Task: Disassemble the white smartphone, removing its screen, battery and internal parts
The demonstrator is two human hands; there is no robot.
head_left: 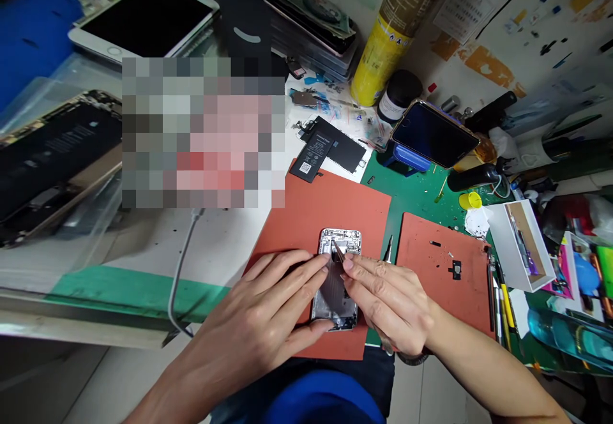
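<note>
An opened phone housing (338, 312) lies on the orange-red mat (368, 210), its battery bay bare and small parts showing along its top end. My left hand (268, 309) steadies it from the left, thumb at the lower end and fingertips along the left side near the top. In my right hand (393, 299), thumb and fingers pinch a pair of tweezers (340, 251). The tweezer tips reach into the upper part of the housing; whether they grip anything is too small to tell. The right hand covers part of the housing's right edge.
Beyond the mat lie phone batteries (313, 152). Small parts (456, 270) rest on a second mat (416, 245) at right. A phone (435, 133) leans on a blue stand. Screwdrivers (505, 306), a spray can (383, 53), a white cable (175, 283) and an opened tablet-like device (52, 156) surround the work.
</note>
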